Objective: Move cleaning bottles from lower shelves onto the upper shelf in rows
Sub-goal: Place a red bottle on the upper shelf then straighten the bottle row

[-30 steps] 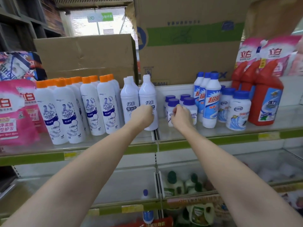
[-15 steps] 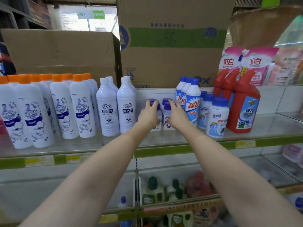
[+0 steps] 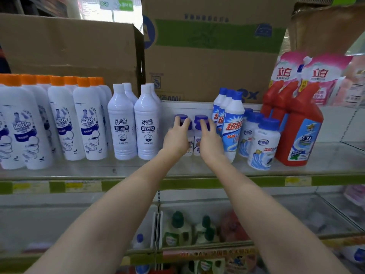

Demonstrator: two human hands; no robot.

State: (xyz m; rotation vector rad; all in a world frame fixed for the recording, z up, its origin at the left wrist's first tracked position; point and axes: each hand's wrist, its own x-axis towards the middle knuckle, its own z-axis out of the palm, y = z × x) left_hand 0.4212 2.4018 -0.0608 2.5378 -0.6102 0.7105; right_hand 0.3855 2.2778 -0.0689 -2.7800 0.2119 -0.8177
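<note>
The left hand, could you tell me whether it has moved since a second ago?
Yes. The left hand has moved right along the shelf, off the all-white bottle and onto the small purple-capped bottles.

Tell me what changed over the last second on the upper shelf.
The left hand let go of the tall white bottle and moved right to the small purple-capped bottles. The right hand stayed on that group. Both hands now rest with fingers over the caps. The orange-capped bottles and red bottles kept their places.
</note>
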